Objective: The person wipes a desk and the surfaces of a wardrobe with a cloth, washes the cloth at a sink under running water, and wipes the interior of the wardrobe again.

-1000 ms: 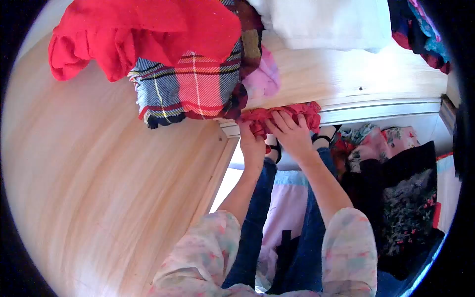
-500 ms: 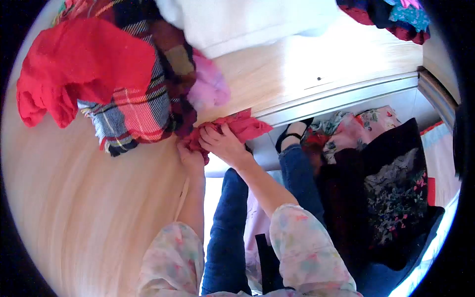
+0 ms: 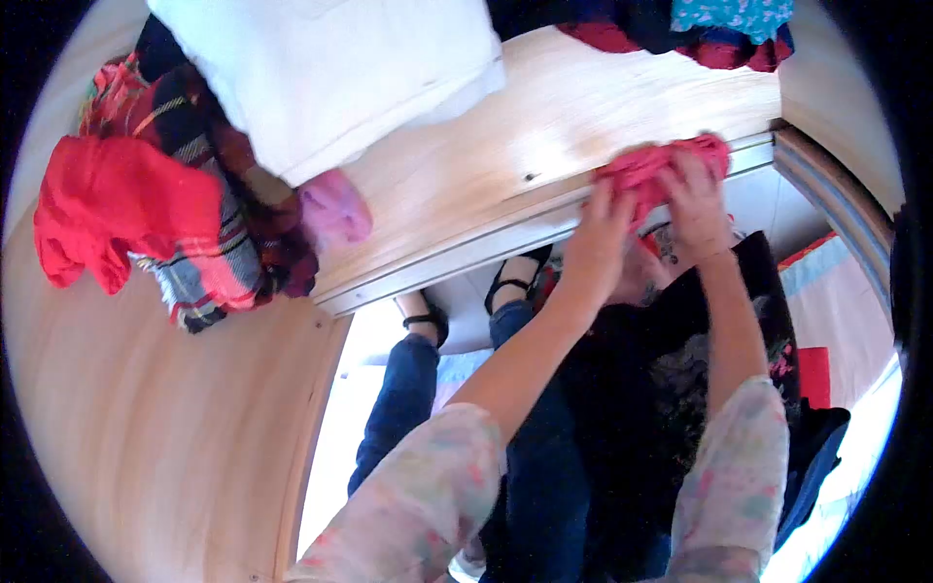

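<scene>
A bunched pinkish-red cloth is held between my two hands over the front edge of the wooden shelf, toward the right. My left hand grips its left side with the fingertips on the fabric. My right hand presses its fingers around the right part. The cloth's underside is hidden behind my hands. Just below my hands, a black cloth with a flower pattern lies in a heap, partly covered by my forearms.
On the left of the wooden board are a red cloth, a plaid scarf, a pink cloth and a white folded cloth. A teal patterned cloth lies at the top right. A metal rail borders the board.
Both hands have carried the pinkish-red cloth rightward along the board, away from the plaid scarf. The cloth looks more bunched now. My view has shifted too.
</scene>
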Available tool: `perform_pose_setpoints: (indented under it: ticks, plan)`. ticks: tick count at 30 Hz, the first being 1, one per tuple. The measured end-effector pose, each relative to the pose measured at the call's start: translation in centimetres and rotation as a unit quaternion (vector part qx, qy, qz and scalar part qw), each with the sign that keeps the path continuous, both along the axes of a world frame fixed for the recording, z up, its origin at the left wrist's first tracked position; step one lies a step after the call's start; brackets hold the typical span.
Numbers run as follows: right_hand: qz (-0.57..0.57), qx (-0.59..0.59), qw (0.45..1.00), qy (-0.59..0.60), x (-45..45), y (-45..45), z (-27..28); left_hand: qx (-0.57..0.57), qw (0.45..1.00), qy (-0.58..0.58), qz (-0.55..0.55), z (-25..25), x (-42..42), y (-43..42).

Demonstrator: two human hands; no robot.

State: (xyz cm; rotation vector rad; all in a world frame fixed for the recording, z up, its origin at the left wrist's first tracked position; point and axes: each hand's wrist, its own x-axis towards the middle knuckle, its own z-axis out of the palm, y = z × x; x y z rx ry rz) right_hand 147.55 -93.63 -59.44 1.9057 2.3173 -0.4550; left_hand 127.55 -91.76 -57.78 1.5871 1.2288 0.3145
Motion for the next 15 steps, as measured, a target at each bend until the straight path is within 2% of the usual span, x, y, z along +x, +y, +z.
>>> perform_pose_setpoints:
  ticks: [1, 3, 5, 6, 7, 9, 11, 13, 15]
  plan:
    - [-0.048, 0.036, 0.998, -0.032, 2.8, 0.1, -0.3, 0.032, 0.998, -0.043, -0.042, -1.0, 2.4, 0.7]
    - [-0.126, 0.040, 0.991, 0.011, 5.2, 1.4, 0.7, 0.055, 0.997, 0.009, -0.056, -1.0, 6.5, 2.2]
    - [-0.176, 0.098, 0.979, 0.020, 4.2, 1.6, -0.2, 0.095, 0.991, 0.053, -0.081, -1.3, 8.6, 2.5]
    - [-0.203, 0.127, 0.971, 0.022, 2.9, 1.9, -0.5, 0.116, 0.990, 0.013, -0.080, -1.6, 7.7, 2.2]
    - [-0.228, 0.152, 0.962, 0.016, 1.0, 1.3, -1.0, 0.026, 0.992, 0.048, -0.112, -1.2, 6.8, 2.9]
    - [-0.275, 0.090, 0.957, 0.032, -3.8, 0.7, -0.7, 0.090, 0.992, 0.039, -0.084, -0.7, 2.2, 2.5]
    - [-0.286, 0.048, 0.955, 0.059, -8.9, 0.6, 0.7, 0.182, 0.974, 0.085, -0.107, -0.7, -2.9, 1.8]
    - [-0.274, 0.043, 0.958, 0.067, -10.5, 0.5, 1.1, 0.182, 0.959, 0.136, -0.168, 0.3, -6.3, 1.3]
    - [-0.288, 0.050, 0.950, 0.112, -9.4, 1.4, 1.9, 0.167, 0.965, 0.121, -0.162, 0.9, -5.8, 1.8]
